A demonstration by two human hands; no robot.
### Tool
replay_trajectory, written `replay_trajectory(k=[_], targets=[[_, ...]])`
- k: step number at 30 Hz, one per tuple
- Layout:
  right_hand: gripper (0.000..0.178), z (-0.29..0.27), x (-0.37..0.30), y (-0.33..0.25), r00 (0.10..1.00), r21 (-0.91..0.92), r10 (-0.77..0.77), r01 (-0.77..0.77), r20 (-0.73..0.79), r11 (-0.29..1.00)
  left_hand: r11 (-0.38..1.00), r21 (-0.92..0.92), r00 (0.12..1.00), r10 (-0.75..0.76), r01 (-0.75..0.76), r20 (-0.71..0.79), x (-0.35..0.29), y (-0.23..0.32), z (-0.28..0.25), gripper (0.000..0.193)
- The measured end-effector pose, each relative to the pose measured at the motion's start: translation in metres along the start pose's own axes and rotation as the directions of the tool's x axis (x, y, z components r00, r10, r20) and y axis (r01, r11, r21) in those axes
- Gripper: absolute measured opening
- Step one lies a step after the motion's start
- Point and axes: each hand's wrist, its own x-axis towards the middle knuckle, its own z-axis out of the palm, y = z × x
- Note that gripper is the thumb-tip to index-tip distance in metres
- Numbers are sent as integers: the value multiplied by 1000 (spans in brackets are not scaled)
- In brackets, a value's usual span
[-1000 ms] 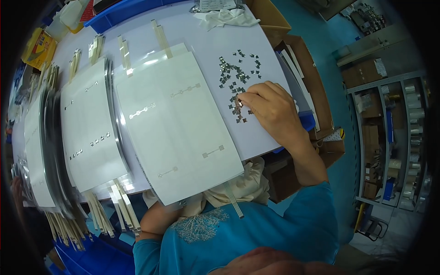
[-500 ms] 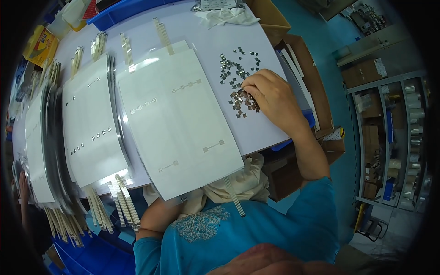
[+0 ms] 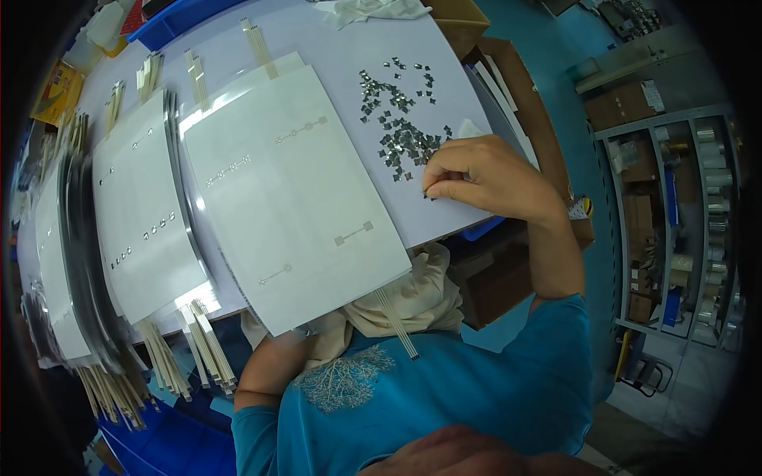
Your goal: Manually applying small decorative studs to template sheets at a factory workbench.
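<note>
My right hand (image 3: 488, 176) is pinched at the table's right side, beside a scatter of small four-legged metal domes (image 3: 409, 143). A small dark metal dome (image 3: 427, 195) shows at its fingertips, and the thumb and index finger are pressed together. In front of me lies a pale membrane switch sheet (image 3: 298, 190) with printed traces and flat tails at its far and near ends. Its near edge reaches past the table. My left forearm (image 3: 271, 365) runs up to that near edge, where the sheet hides my left hand; its fingers do not show.
Stacks of similar sheets (image 3: 151, 214) stand to the left, their bundled tails (image 3: 206, 341) overhanging the table's near edge. A blue tray (image 3: 171, 24) and a white cloth (image 3: 373, 9) lie at the back. An open cardboard box (image 3: 533, 111) stands beyond the right edge.
My right hand has moved off the pile toward the table's near right, its fingertips now beside the scattered domes. The whole view has shifted slightly; the sheet looks unchanged.
</note>
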Motion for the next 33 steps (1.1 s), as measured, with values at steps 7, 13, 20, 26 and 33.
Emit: replay_trajectory(k=[7,13,20,26,33], targets=[[8,10,-1,7,983,-101,-113,99,-146,990,1000,23,1000,15,-15,-14,-5,8,7,21],[10,17,-3,11,955,-274,-125,49,-268,960,996,83,997,-47,42,58,-30,13,8,21],[7,23,-27,-14,656,-369,-297,30,-694,929,986,157,984,-76,51,162,-38,18,17,22],[13,79,-112,-10,764,375,25,287,-645,882,977,214,986,-47,12,160,-37,21,24,22],[20,218,-126,52,798,267,265,-136,-541,954,956,294,985,-56,6,160,-38,25,30,22]])
